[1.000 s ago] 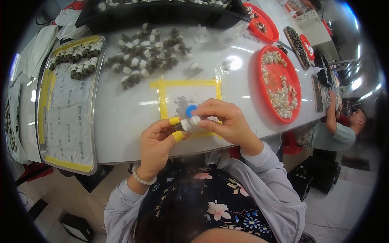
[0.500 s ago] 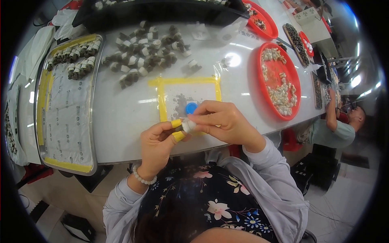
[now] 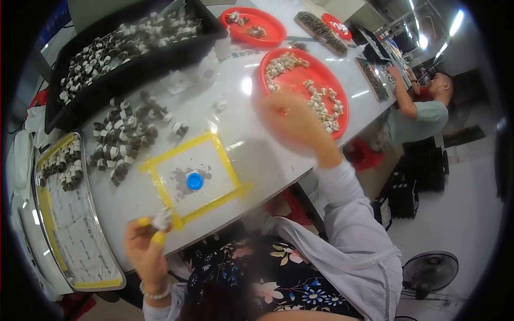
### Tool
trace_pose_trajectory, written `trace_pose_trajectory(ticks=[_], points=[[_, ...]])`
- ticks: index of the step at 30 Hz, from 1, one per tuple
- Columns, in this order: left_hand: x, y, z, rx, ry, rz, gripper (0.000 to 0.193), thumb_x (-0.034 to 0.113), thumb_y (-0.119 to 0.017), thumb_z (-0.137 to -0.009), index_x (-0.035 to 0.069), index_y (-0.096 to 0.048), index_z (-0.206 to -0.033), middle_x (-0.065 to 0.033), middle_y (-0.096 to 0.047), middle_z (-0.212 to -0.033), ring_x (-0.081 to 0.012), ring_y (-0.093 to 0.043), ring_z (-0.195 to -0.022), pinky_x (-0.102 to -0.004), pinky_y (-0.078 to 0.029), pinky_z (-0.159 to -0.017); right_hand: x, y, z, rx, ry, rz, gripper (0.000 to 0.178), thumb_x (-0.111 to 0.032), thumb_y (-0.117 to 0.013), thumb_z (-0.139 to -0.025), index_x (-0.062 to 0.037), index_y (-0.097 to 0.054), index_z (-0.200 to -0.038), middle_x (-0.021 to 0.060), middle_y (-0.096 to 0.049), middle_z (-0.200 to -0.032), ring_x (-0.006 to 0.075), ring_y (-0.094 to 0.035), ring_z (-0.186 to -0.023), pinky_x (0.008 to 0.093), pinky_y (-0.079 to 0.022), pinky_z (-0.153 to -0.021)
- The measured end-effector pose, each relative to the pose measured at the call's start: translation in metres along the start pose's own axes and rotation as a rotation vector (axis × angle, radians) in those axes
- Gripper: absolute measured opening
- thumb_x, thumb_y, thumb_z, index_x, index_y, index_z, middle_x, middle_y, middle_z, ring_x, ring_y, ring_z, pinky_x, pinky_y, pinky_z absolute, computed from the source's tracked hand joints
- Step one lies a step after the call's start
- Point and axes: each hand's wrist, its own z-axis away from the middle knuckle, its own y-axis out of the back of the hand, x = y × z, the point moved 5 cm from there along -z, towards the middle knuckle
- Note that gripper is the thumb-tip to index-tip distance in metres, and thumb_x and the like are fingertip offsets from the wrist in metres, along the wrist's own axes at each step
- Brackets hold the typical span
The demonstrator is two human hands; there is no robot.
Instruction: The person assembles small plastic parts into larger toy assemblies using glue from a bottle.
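Observation:
My left hand (image 3: 145, 247), with yellow covers on thumb and forefinger, pinches a small white-and-grey cylindrical part (image 3: 161, 218) above the table's front edge. Beyond it, a blue round cap-like piece (image 3: 195, 181) sits on a wet patch inside a yellow-taped square (image 3: 235, 188). My right hand (image 3: 292, 115) is stretched out over the left side of a red round tray (image 3: 342, 96). Motion smears its fingers, so whether they hold anything is unclear. Small whitish pieces (image 3: 318, 104) lie in that tray.
Loose white-and-grey parts (image 3: 126, 134) are heaped on the table. A black bin (image 3: 142, 56) full of them stands behind. At the left, a metal tray (image 3: 99, 230) holds rows. Another red tray (image 3: 273, 35) lies far back. A co-worker (image 3: 417, 115) works at the right.
My hands have parted: the right has swung right to the red tray, and the left has moved left, still pinching the part. The view has turned toward the right.

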Motion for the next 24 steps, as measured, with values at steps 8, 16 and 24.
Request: trace_pose_trajectory(ticks=[8, 16, 24], points=[[0.092, 0.123, 0.004, 0.356, -0.197, -0.398, 0.028, 0.000, -0.056, -0.080, -0.001, -0.050, -0.107, -0.0074, -0.053, -0.101, -0.0146, -0.053, -0.094, -0.0275, -0.042, -0.083, 0.166, 0.077, -0.038, 0.181, -0.306, 0.611, 0.029, -0.030, -0.062, -0.080, -0.0016, -0.058, -0.088, 0.0181, -0.062, -0.081, 0.0308, -0.059, -0.076, 0.0402, -0.044, -0.065], [0.130, 0.201, -0.058, 0.686, -0.282, -1.076, 0.025, 0.003, -0.059, -0.076, -0.003, -0.055, -0.099, -0.0089, -0.062, -0.091, -0.0146, -0.059, -0.084, -0.0259, -0.045, -0.075, 0.098, 0.045, -0.037, 0.147, -0.081, 0.147, 0.025, -0.005, -0.060, -0.075, -0.0038, -0.060, -0.100, 0.0095, -0.061, -0.094, 0.0175, -0.059, -0.078, 0.0298, -0.047, -0.069], [0.104, 0.196, -0.094, 0.663, -0.429, -1.321, 0.023, 0.009, -0.062, -0.074, 0.001, -0.057, -0.095, -0.0111, -0.063, -0.087, -0.0223, -0.060, -0.080, -0.0307, -0.045, -0.074, -0.042, -0.054, 0.012, -0.309, 0.158, -0.044, 0.030, 0.005, -0.057, -0.068, -0.0025, -0.056, -0.097, 0.0066, -0.057, -0.089, 0.0148, -0.056, -0.075, 0.0245, -0.044, -0.067]])
